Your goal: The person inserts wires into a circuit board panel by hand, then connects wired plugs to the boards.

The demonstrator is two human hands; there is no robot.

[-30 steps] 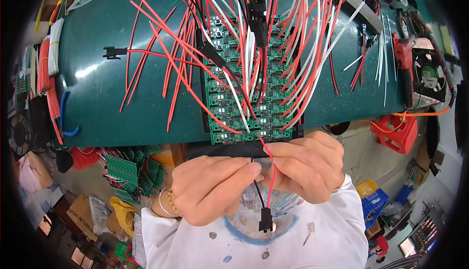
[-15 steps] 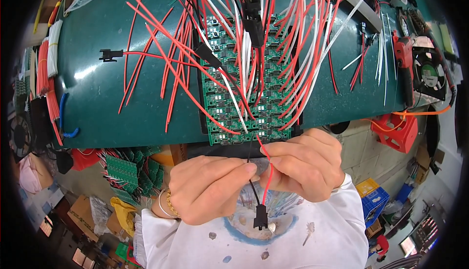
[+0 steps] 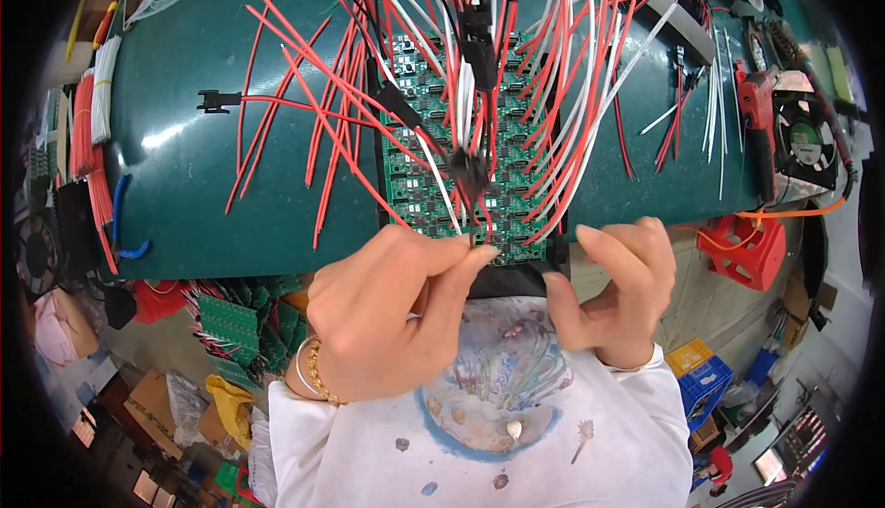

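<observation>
My left hand (image 3: 392, 310) is closed in a pinch at the near edge of a panel of green circuit boards (image 3: 429, 218). Its fingertips grip the black wire of a two-wire connector lead. The lead's small black plug (image 3: 468, 174) stands up over the boards, blurred by motion. To the right, my right hand (image 3: 619, 291) is held with thumb and fingers apart and nothing between them. Many red and white wires (image 3: 590, 121) rise from both sides of the panel. More black plugs (image 3: 477, 56) stand over its far middle.
Loose red wires (image 3: 318, 158) lie on the green tabletop (image 3: 184, 204) left of the panel. A red-and-black hand tool (image 3: 761, 116) and a small black fan (image 3: 804, 139) are at right. Stacked boards (image 3: 230, 324) sit below the table edge, and a red stool (image 3: 745, 248) stands lower right.
The black plug has swung from below my hands up over the boards. My left hand has moved up to the panel's edge. My right hand has let go of the red wire and drawn aside.
</observation>
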